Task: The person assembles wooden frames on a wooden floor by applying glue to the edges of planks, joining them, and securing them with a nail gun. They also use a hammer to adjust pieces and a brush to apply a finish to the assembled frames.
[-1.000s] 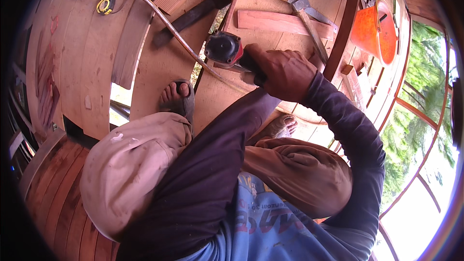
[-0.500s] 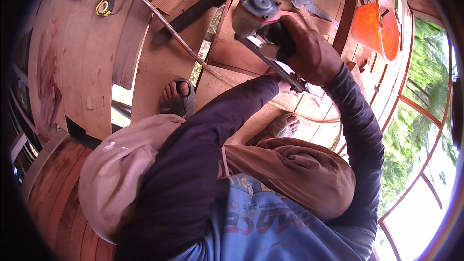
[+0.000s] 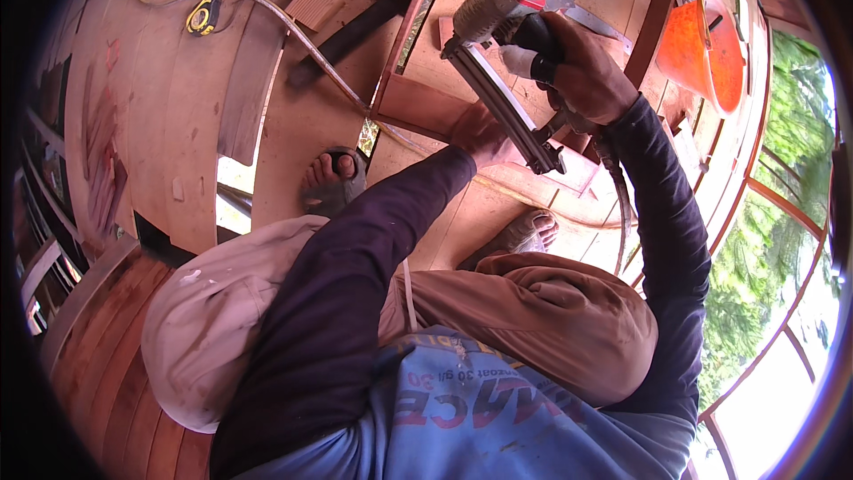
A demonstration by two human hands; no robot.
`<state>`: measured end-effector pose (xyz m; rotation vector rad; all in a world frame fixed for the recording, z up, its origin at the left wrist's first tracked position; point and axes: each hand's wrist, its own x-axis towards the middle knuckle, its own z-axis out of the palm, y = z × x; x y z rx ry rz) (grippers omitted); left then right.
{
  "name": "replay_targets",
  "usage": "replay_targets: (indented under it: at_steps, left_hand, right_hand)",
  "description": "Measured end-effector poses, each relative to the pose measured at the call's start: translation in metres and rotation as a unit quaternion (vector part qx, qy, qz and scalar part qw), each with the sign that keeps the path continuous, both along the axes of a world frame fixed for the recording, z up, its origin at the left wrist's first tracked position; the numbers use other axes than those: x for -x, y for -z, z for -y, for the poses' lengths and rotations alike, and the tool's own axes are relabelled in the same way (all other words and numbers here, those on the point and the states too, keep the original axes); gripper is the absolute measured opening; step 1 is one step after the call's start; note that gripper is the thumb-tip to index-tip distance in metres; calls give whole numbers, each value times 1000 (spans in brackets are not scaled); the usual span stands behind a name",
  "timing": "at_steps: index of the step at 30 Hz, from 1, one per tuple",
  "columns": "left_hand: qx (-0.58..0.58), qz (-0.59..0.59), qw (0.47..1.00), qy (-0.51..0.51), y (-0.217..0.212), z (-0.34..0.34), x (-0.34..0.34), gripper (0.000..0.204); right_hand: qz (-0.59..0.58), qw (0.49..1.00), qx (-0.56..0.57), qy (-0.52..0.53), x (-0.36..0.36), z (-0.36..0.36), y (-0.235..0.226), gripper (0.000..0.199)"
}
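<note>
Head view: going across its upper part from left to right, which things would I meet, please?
Yellow-and-black tape measure → ribbed wood block → pneumatic nailer gripped in the right hand → orange bucket → green foliage.

From the wearer's head, the left camera of a side-by-side pair looks steeply down through a wide fisheye lens that bends straight edges. The blue printed fabric shirt (image 3: 480, 418) is nearest, with the bare left hand (image 3: 482, 135) and bare right hand (image 3: 591, 71) farther out, pale-brown wooden floorboards (image 3: 191, 107) stretching left and far, and green leafy trees (image 3: 793, 111) at right.
</note>
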<state>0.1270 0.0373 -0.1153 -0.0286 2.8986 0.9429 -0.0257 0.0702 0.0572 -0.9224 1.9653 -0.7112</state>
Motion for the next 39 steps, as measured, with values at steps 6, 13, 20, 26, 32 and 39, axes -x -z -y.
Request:
replay_targets:
  at_steps: [6,13,20,26,32,39]
  left_hand:
    - [20,-150,988,-33,37,-9,-7,34]
    - [-184,-65,976,-100,58,-21,-2,21]
    - [-327,-52,942,-56,139,-30,7,25]
    - [-36,-63,993,-89,24,-11,-1,20]
    - [-48,-86,993,-73,95,-30,2,18]
    - [-50,39,997,-41,41,-15,5,25]
  right_hand:
    - [39,998,-48,-17,-3,23,25,50]
    - [71,997,-10,-12,-6,34,20,48]
    - [24,997,-15,-66,-31,49,20,51]
    - [28,999,-23,-6,-12,36,25,51]
    - [64,997,-26,-40,-15,40,33,52]
    - [89,994,-57,-23,-15,42,31,44]
